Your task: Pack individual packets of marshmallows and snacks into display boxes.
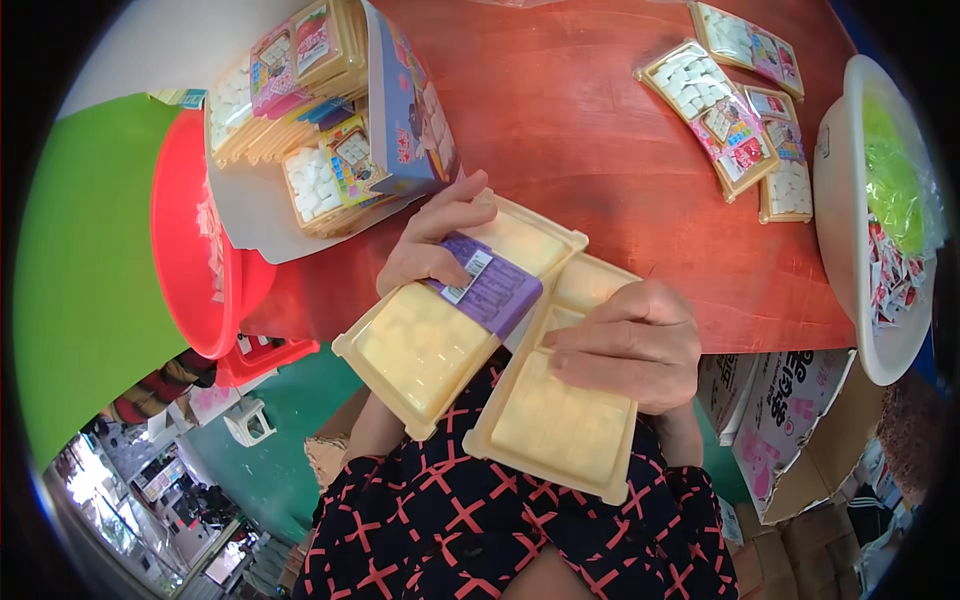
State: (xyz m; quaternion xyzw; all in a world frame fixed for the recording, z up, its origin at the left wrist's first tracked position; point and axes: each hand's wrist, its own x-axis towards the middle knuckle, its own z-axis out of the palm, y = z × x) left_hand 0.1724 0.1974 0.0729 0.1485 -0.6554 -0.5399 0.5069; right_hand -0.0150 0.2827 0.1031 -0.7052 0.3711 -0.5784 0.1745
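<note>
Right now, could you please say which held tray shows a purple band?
The tray in the left hand; the other tray, in the right hand, shows none.

The held trays [412,340] look plastic (smooth, glossy).

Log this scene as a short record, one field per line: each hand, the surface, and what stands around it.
Left hand: the left hand grips a pale yellow tray with a purple band
Right hand: the right hand grips a second yellow tray, no band visible
Surface: red table
Far left: open display box holding packs
Left: red basin
Far right: loose packs, some overlapping
Right: white basin with a green bag
</note>
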